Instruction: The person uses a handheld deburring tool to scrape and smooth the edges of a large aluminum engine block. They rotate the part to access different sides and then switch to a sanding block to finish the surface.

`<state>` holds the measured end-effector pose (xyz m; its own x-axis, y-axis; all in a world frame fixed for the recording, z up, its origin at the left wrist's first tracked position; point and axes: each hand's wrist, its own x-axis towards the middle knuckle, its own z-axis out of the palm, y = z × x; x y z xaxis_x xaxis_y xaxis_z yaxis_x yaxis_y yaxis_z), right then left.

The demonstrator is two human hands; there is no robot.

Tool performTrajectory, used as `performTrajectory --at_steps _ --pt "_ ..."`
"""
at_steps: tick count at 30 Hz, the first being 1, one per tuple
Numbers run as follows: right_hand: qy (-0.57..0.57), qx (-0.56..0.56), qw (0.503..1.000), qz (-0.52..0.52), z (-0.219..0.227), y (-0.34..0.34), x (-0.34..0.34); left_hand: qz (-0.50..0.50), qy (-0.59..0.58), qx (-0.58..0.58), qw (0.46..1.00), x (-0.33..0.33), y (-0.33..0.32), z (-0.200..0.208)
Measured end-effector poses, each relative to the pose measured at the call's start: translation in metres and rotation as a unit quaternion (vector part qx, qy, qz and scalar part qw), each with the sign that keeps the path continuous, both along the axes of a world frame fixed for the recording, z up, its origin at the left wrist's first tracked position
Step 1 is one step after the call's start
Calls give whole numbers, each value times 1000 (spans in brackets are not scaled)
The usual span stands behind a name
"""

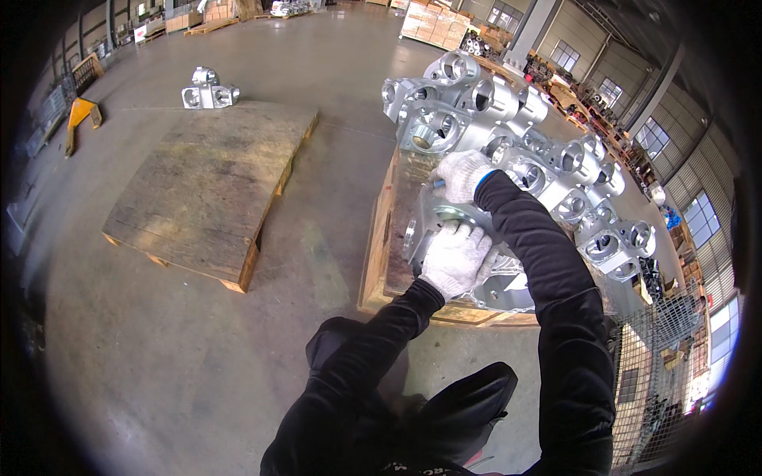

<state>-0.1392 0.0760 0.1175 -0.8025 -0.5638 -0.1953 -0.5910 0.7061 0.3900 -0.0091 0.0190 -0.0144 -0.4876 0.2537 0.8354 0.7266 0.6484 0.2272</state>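
Note:
Both my hands wear white knit gloves and are over a silvery cast metal housing at the near edge of a wooden pallet. My left hand lies on top of this housing, its fingers bent over and gripping the metal. Just beyond it, my right hand is closed round a small tool with a blue part showing at the fingers. The rest of that tool is hidden by the glove. Several similar housings with round bores are heaped behind and to the right of my hands.
To the left, a low wooden pallet has one housing at its far edge. A yellow pallet-jack part stands farther left. Wire mesh rises at the lower right. Stacked boxes stand far back.

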Motion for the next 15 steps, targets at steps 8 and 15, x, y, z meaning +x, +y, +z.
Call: performTrajectory --at_steps 8,15 --pt "35 115 987 109 3 -15 -5 4 13 -21 1000 -4 0 -5" --pt "38 111 975 187 18 -14 30 -21 -22 -38 999 -7 3 -16"
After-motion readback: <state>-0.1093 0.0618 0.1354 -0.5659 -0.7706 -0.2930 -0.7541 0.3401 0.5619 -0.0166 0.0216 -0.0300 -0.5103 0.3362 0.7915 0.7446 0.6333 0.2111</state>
